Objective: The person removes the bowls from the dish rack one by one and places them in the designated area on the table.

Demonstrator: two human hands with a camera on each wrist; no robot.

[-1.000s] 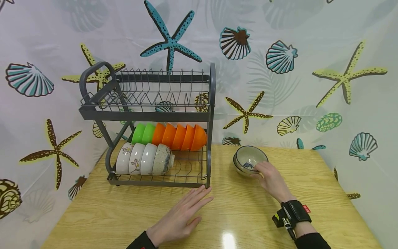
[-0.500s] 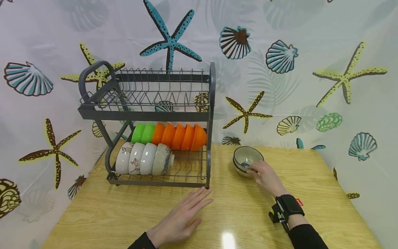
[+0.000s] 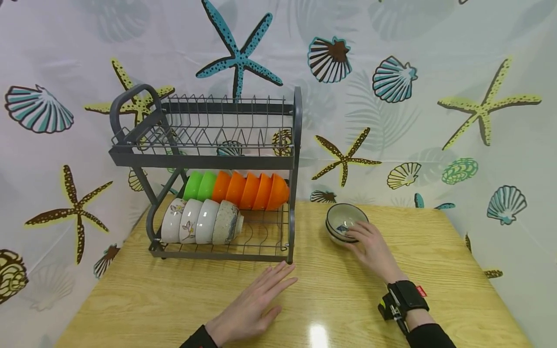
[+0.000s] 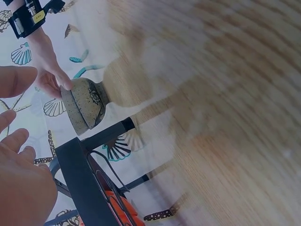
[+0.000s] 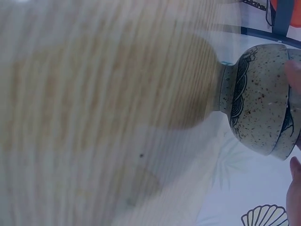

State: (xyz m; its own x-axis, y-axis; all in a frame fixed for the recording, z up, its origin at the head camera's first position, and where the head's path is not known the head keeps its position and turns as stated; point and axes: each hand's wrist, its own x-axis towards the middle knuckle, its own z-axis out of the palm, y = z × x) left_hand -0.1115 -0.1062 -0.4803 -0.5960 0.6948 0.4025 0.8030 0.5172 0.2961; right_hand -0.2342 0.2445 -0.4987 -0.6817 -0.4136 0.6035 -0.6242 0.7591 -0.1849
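Note:
Two speckled bowls [image 3: 345,217] with dark rims sit nested on the table, right of the dish rack. My right hand [image 3: 370,249] holds their near right rim, fingers over the inside and thumb outside. The right wrist view shows the speckled lower bowl [image 5: 258,99] with blue wave patterns, the thumb against its side; the other fingers are mostly out of frame. Resting in front of the rack, my left hand [image 3: 256,302] has straight, spread fingers and holds nothing. Its fingers [image 4: 16,139] also show in the left wrist view.
A two-tier dark grey dish rack [image 3: 222,257] stands at left. Its lower tier carries green bowls [image 3: 200,186], orange bowls [image 3: 250,191], white floral bowls [image 3: 188,222] and a speckled bowl [image 3: 226,222]. A shell-patterned cloth [image 3: 435,169] hangs behind the wooden table [image 3: 348,309].
The upper bowl, tilted and raised slightly to the right earlier, has settled down into the lower one. My right hand shifted left with it, and its fingers have spread a little. The left hand stayed put.

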